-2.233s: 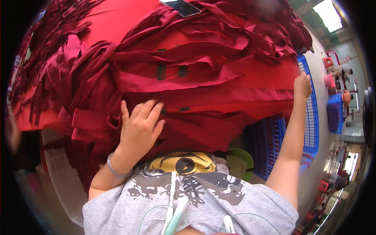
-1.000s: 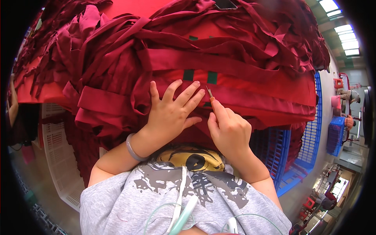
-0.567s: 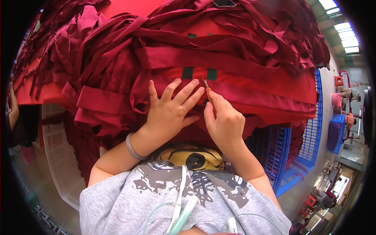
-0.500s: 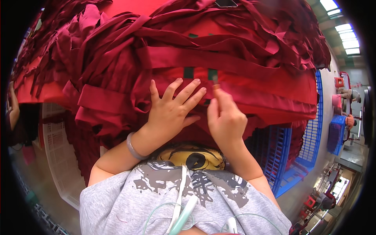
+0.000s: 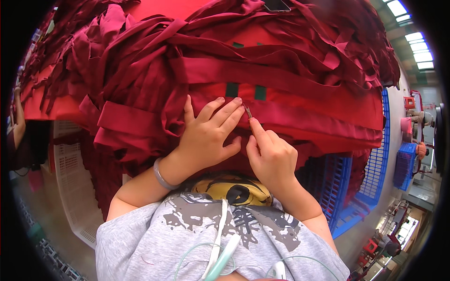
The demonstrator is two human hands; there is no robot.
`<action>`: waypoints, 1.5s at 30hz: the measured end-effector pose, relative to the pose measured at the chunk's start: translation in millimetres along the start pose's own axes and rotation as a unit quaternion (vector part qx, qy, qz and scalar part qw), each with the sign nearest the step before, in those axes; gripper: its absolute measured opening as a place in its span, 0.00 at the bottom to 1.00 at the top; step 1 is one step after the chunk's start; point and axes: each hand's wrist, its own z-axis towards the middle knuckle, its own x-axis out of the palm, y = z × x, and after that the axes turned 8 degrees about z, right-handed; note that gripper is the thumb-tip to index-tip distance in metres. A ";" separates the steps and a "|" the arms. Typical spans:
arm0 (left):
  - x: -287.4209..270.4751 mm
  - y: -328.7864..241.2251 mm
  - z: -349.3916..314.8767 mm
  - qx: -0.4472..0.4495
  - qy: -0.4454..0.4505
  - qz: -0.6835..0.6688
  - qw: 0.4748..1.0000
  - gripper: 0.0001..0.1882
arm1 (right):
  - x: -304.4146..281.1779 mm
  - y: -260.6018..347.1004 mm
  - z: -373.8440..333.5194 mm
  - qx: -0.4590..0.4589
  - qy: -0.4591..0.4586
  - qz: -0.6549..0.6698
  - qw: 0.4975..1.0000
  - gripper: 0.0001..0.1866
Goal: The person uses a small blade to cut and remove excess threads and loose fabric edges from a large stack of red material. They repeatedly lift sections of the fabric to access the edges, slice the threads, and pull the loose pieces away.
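My left hand (image 5: 211, 126) lies flat on a strip of dark red cloth (image 5: 300, 118), its fingers spread and pressing it to the red table surface. My right hand (image 5: 273, 154) is closed round a small seam ripper (image 5: 249, 113), most of its handle hidden by the fingers. The forked metal tip touches or hovers just over the strip, right beside my left fingertips; which of the two I cannot tell. Just beyond the fingers, two dark green patches (image 5: 232, 90) show on the red surface.
Long tangled dark red cloth strips (image 5: 140, 61) heap over the table's far and left parts. A phone (image 5: 277, 4) lies at the far edge. A white plastic crate (image 5: 70, 187) stands below left, blue crates (image 5: 375, 173) below right. Another person's hand (image 5: 18, 126) shows far left.
The seam ripper's tip has moved from over the right green patch nearer and leftward, to beside my left fingertips. My left hand stays flat in nearly the same place.
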 end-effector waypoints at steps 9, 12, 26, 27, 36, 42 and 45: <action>1.4 -2.3 -3.4 0.000 0.007 0.016 1.000 0.33 | 0.5 -4.8 12.5 0.000 -0.083 0.018 0.996 0.19; 2.3 -0.7 -3.5 0.003 0.005 0.012 1.000 0.34 | -2.4 0.5 3.6 0.004 -0.032 0.004 0.999 0.18; 2.5 0.7 -4.2 0.004 0.011 0.001 1.000 0.34 | 0.7 -2.0 5.2 -0.004 -0.037 0.008 0.999 0.18; 2.8 0.4 -4.6 0.004 0.008 0.003 1.000 0.34 | 0.4 -1.0 5.7 -0.002 -0.030 0.010 0.999 0.18; 0.6 -1.5 -4.3 0.000 0.016 0.004 1.000 0.34 | 13.7 -14.9 24.0 0.018 -0.182 0.057 0.981 0.19; 2.2 -1.3 -4.7 0.002 0.005 0.007 1.000 0.32 | -7.8 -1.5 3.2 0.008 -0.017 0.010 1.000 0.18; 4.0 -1.9 -4.8 0.005 0.004 0.016 1.000 0.33 | -1.6 -4.0 8.1 0.011 -0.045 0.002 0.999 0.18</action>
